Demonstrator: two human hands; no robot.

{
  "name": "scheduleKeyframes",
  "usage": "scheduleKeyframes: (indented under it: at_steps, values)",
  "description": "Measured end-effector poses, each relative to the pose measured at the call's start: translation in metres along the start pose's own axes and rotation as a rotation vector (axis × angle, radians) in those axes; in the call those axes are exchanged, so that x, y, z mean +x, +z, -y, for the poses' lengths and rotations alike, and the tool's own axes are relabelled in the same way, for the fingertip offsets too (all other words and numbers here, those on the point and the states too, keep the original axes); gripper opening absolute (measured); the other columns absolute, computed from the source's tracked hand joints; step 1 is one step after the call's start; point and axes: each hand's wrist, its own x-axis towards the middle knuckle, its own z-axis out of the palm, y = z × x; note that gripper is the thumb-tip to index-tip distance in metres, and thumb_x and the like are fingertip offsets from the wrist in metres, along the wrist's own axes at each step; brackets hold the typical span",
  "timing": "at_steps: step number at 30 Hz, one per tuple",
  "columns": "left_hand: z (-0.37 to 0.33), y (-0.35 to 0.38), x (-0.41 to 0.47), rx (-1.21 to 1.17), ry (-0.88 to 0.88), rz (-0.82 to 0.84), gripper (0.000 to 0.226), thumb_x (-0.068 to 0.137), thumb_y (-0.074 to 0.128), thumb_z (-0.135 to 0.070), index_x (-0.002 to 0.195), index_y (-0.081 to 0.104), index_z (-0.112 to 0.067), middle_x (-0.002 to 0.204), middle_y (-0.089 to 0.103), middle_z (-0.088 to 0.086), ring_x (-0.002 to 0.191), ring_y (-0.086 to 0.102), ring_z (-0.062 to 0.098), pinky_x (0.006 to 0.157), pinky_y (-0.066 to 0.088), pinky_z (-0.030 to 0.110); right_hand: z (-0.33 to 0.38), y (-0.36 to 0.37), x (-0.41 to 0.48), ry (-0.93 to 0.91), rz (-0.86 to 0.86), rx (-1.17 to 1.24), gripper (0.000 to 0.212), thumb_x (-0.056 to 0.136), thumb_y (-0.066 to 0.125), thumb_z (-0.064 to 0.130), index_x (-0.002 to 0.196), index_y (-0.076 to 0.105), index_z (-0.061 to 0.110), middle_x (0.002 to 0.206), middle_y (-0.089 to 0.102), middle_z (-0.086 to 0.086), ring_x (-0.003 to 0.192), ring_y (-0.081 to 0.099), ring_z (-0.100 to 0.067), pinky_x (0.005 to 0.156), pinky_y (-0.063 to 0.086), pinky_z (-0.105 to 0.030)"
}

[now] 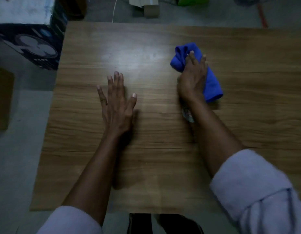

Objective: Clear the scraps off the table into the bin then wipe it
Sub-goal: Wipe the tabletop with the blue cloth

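Note:
A bunched blue cloth (180, 54) lies on the wooden table (146, 157), right of the middle. My right hand (192, 80) lies over the cloth with its fingers stretched out and presses it onto the tabletop. The cloth sticks out past the fingertips and to the right of the wrist. My left hand (117, 105) rests flat on the table near the centre, fingers spread, holding nothing. A small shiny thing (188, 115) shows by my right wrist, too blurred to identify. No bin is in view.
A dark box with a fan picture (33, 46) stands off the table's far left corner, with a pale box on top. A brown box (3, 97) sits on the floor at left. Cardboard pieces (146, 7) and a green object (192, 0) lie beyond the far edge.

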Motion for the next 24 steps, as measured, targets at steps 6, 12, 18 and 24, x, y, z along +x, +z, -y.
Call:
scheduleKeyframes:
  at_steps: [6,12,18,24]
  values:
    - [0.001,-0.001,0.003,-0.086,-0.015,-0.008,0.078,0.097,0.024,-0.051,0.163,0.013,-0.009,0.171,0.009,0.007,0.158,0.000,0.019,0.125,-0.014,0.045,0.093,0.015,-0.063,-0.348,0.220,0.168,0.064,0.099,0.041,0.007,0.159,0.020,0.009,0.168,0.016,-0.007,0.155,0.003,-0.035,0.123,-0.002,-0.037]
    - [0.002,-0.003,0.004,-0.255,-0.061,-0.056,0.078,0.090,0.039,-0.033,0.160,0.023,-0.004,0.169,0.018,0.012,0.158,0.006,0.025,0.125,-0.010,0.038,0.032,0.014,-0.094,-0.563,0.180,0.278,0.065,0.076,0.061,0.014,0.141,0.058,0.011,0.149,0.053,-0.004,0.145,0.037,-0.037,0.119,0.030,-0.049]
    - [-0.017,-0.002,0.048,-0.337,-0.058,-0.047,0.071,0.094,0.035,-0.027,0.161,0.021,-0.008,0.170,0.016,0.009,0.158,0.003,0.021,0.127,-0.008,0.036,-0.012,0.006,-0.033,-0.162,-0.043,0.118,0.052,0.100,0.046,0.030,0.150,0.046,0.018,0.159,0.041,0.003,0.150,0.029,-0.034,0.121,0.025,-0.048]
    - [-0.020,0.004,0.082,-0.483,-0.138,-0.071,0.060,0.101,0.035,-0.017,0.157,0.026,0.001,0.168,0.018,0.017,0.158,0.006,0.029,0.124,-0.004,0.032,0.094,0.036,-0.017,-0.198,0.055,0.106,0.056,0.103,0.037,0.031,0.158,0.030,0.022,0.166,0.023,0.008,0.155,0.007,-0.031,0.125,0.003,-0.042]
